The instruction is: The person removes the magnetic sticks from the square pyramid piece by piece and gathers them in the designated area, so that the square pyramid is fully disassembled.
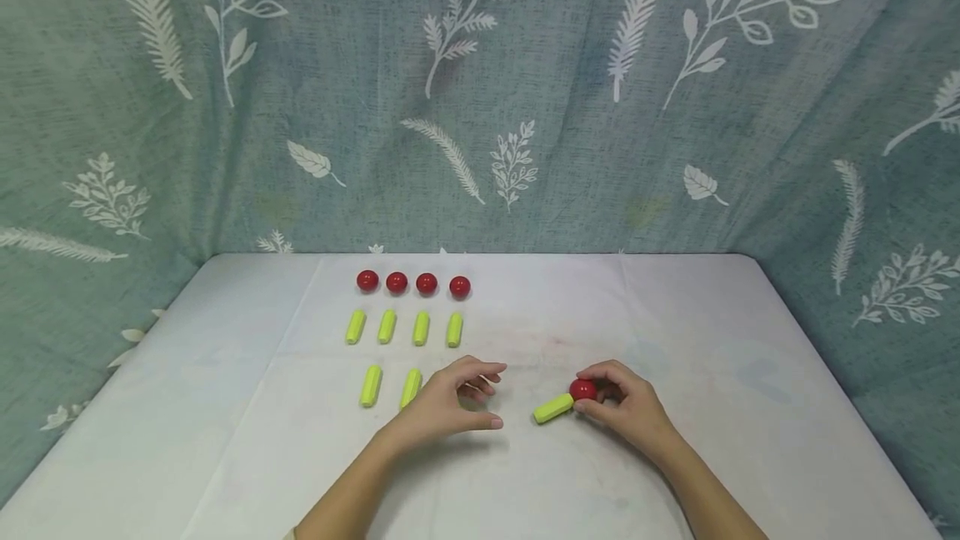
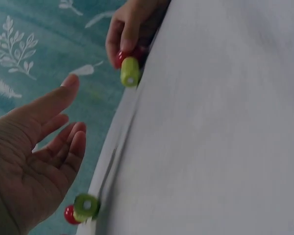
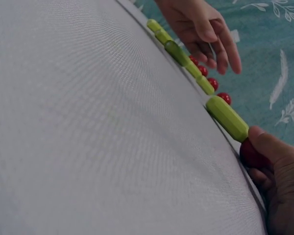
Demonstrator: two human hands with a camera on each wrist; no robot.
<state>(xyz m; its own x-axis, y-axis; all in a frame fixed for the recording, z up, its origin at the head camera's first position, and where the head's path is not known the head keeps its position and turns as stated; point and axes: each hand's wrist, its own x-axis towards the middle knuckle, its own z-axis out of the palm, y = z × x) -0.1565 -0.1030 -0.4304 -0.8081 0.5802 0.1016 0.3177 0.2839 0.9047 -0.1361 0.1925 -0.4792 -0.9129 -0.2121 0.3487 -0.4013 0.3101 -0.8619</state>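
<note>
My right hand pinches a red ball between thumb and fingers, low over the white table. One end of a yellow-green ribbed stick touches that ball; the right wrist view also shows the stick against the ball, beside my thumb. To the left, my left hand holds nothing, its thumb and fingers spread apart and facing the stick. It partly covers a yellow-green stick. In the left wrist view the palm of this hand is bare.
Toward the back left, several red balls form a row on the table. Several yellow-green sticks lie in a row before them, with another stick nearer. A patterned blue-green curtain hangs behind and at both sides.
</note>
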